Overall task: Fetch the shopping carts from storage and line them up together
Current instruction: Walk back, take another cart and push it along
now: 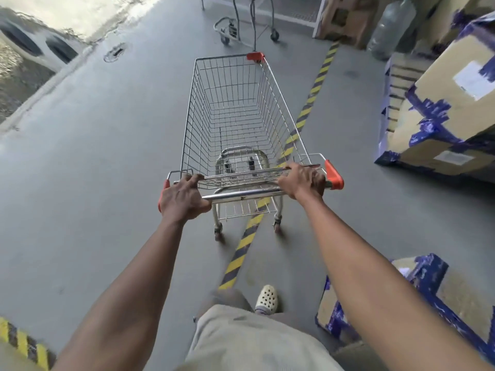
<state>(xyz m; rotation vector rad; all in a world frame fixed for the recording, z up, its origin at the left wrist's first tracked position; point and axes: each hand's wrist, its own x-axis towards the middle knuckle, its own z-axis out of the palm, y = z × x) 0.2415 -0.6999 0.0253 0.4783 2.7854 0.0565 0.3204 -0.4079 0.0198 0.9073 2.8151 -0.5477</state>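
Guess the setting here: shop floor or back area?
Probably a store's covered loading or storage area: taped cardboard boxes stacked at the right, hazard-striped tape on grey concrete, and another cart parked ahead of the pushed cart.

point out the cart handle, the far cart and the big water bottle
cart handle (242,194), head view, middle of the metal bar between the hands
far cart (226,29), head view, its lower frame near a wheel
water bottle (392,28), head view, its clear body

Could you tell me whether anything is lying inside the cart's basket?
No, the wire basket of the cart held by both hands is bare; only the floor shows through it.
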